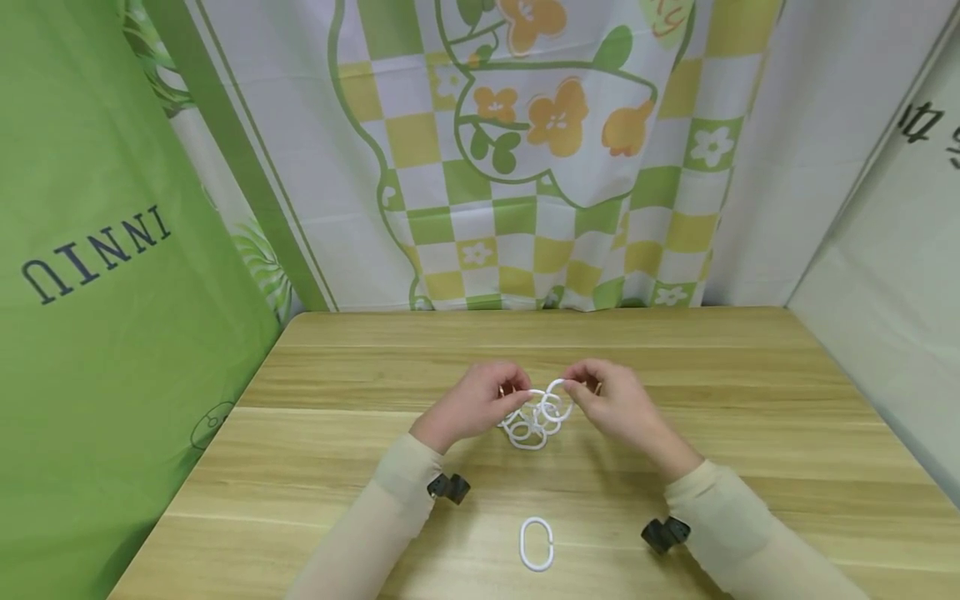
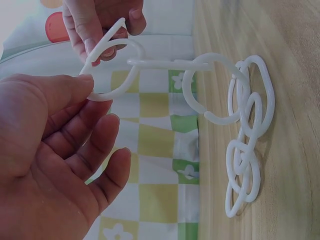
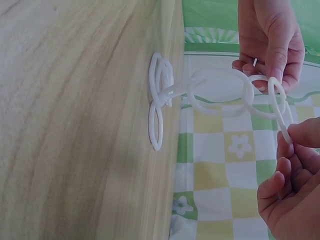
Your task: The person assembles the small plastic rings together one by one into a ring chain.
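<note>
My left hand pinches a white plastic chain link between thumb and forefinger, with its other fingers loosely bent. Close by on the right, my right hand pinches another white link that meets the left hand's link; whether it is hooked through cannot be told. From the held links a chain of white links hangs down, its lower part heaped on the table. One loose oval link lies apart, nearer the table's front, with a small gap in its right side.
A wood-grain table lies under both hands. Behind it hangs a checked, flowered curtain; a green cloth hangs on the left and a pale one on the right. Small black cameras sit on both wrists.
</note>
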Available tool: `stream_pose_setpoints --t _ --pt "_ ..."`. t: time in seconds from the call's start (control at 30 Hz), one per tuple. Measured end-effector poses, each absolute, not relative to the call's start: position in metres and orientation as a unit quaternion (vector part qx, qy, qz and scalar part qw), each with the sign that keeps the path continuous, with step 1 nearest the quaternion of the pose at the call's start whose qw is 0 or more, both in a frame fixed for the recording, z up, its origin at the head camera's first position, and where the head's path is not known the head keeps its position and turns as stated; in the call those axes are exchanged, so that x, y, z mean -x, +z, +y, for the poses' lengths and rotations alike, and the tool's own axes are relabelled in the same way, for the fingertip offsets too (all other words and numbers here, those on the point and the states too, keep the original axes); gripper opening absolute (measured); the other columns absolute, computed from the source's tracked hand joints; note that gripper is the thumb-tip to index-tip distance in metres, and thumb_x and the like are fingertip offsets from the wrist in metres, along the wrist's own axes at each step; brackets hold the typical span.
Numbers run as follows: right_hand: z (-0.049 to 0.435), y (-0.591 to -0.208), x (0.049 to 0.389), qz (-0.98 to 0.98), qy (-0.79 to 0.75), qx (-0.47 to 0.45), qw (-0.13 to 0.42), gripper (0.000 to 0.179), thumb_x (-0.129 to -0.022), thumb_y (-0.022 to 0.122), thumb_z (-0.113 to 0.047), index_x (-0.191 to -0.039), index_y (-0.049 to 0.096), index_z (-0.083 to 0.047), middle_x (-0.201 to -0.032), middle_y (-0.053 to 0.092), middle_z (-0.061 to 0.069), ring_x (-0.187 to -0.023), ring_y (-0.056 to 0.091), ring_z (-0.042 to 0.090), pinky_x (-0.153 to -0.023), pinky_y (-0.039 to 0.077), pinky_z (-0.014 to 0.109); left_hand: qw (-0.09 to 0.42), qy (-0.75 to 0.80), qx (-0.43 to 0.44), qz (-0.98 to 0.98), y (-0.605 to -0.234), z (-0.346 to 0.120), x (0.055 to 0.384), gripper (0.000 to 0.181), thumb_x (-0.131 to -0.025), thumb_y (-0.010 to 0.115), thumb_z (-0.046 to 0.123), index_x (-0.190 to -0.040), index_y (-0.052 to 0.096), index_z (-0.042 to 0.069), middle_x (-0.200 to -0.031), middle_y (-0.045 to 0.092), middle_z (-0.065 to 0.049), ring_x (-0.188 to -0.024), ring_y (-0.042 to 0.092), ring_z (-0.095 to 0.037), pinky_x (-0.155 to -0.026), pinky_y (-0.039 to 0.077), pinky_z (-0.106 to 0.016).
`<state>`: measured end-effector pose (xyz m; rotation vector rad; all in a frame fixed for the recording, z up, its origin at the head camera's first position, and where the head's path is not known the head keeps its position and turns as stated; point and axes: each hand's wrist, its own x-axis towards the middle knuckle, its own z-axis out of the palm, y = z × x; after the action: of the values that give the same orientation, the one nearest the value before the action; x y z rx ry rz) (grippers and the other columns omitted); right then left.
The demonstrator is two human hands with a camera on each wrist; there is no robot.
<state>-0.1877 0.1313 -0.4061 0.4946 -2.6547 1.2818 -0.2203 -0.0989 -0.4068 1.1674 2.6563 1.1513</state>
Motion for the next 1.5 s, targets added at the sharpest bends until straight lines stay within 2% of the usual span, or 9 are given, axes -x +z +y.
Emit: stream_pose_setpoints --t 0.27,0.53,0.7,1.13,1.37,1.5 --pt "0.131 -0.410 0.187 -0.885 0.429 -0.162 0.076 0.009 -0.093 0.067 -0.013 -0.099 0.068 -0.006 -0.079 0.062 -0.001 -0.069 0.054 0.016 -0.058 0.046 0.029 0.011 0.371 -0.378 0.848 -0.407 -0.099 0.220 0.006 -0.097 0.063 0.018 -0.093 0.064 0.013 -0.081 0.060 0.007 -0.071 0.054 -0.008 -0.061 0.047 -0.024" --pt "0.131 -0.407 0.185 -0.873 0.455 -0.147 0.097 0.008 -0.095 0.065 -0.015 -0.099 0.067 -0.009 -0.081 0.061 0.000 -0.070 0.054 0.017 -0.058 0.046 0.029 0.022 0.386 -0.384 0.838 -0.410 -0.099 0.222 0.010 -0.093 0.070 0.024 -0.094 0.066 0.014 -0.080 0.061 0.009 -0.071 0.056 -0.007 -0.064 0.047 -0.024" --pt "0.129 -0.406 0.185 -0.866 0.468 -0.142 0.103 0.007 -0.096 0.064 -0.015 -0.099 0.067 -0.009 -0.083 0.062 0.001 -0.072 0.055 0.018 -0.061 0.047 0.030 0.024 0.386 -0.366 0.846 -0.412 -0.096 0.221 0.014 -0.095 0.065 0.029 -0.096 0.065 0.015 -0.080 0.061 0.009 -0.072 0.055 -0.007 -0.064 0.048 -0.024" --pt "0.124 -0.409 0.181 -0.849 0.499 -0.139 0.109 0.012 -0.096 0.066 -0.020 -0.099 0.065 -0.009 -0.085 0.063 0.001 -0.077 0.058 0.017 -0.070 0.048 0.030 0.032 0.427 -0.344 0.836 -0.416 -0.095 0.220 0.008 -0.097 0.063 0.021 -0.095 0.065 0.013 -0.079 0.063 0.007 -0.069 0.057 -0.009 -0.062 0.050 -0.025" --pt "0.126 -0.415 0.180 -0.856 0.494 -0.131 0.077 0.010 -0.097 0.064 -0.018 -0.101 0.065 -0.008 -0.089 0.063 0.002 -0.080 0.057 0.018 -0.072 0.048 0.033 0.042 0.435 -0.334 0.835 -0.418 -0.094 0.220 0.007 -0.097 0.062 0.019 -0.093 0.064 0.013 -0.078 0.062 0.005 -0.067 0.055 -0.009 -0.060 0.049 -0.025" --pt "0.127 -0.417 0.180 -0.857 0.492 -0.136 0.071 0.010 -0.095 0.064 -0.014 -0.102 0.065 -0.007 -0.089 0.062 0.003 -0.082 0.056 0.020 -0.070 0.048 0.032 0.029 0.438 -0.320 0.840 -0.417 -0.096 0.222 0.005 -0.096 0.062 0.016 -0.092 0.063 0.012 -0.078 0.061 0.004 -0.069 0.055 -0.009 -0.061 0.048 -0.025"
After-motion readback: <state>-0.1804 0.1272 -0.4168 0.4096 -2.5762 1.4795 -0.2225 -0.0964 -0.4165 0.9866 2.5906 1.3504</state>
